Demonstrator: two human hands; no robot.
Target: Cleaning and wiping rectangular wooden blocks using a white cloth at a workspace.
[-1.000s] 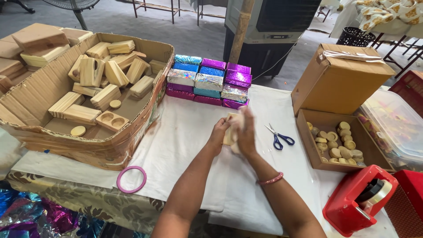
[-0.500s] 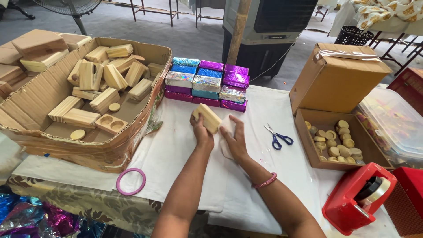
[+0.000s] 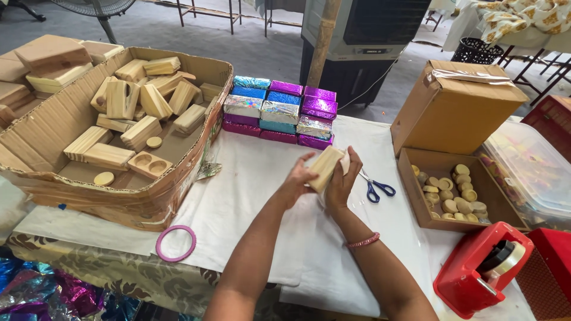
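Note:
A pale wooden block (image 3: 326,166) is held tilted above the white table cloth (image 3: 250,184) between both hands. My left hand (image 3: 295,181) grips its lower left side. My right hand (image 3: 344,181) cups its right side, and a bit of white cloth shows behind the fingers. Beyond the hands stands a stack of blocks wrapped in shiny purple, blue and silver foil (image 3: 279,111).
A big cardboard box (image 3: 119,196) of bare wooden blocks stands at the left. Blue-handled scissors (image 3: 375,185) lie right of the hands. An open carton of round wooden discs (image 3: 452,190), a red tape dispenser (image 3: 485,267) and a pink ring (image 3: 176,242) are also on the table.
The block moved from my left hand at the centre-left over to the right. Both hands now close around it, and my right hand has lifted off the cloth.

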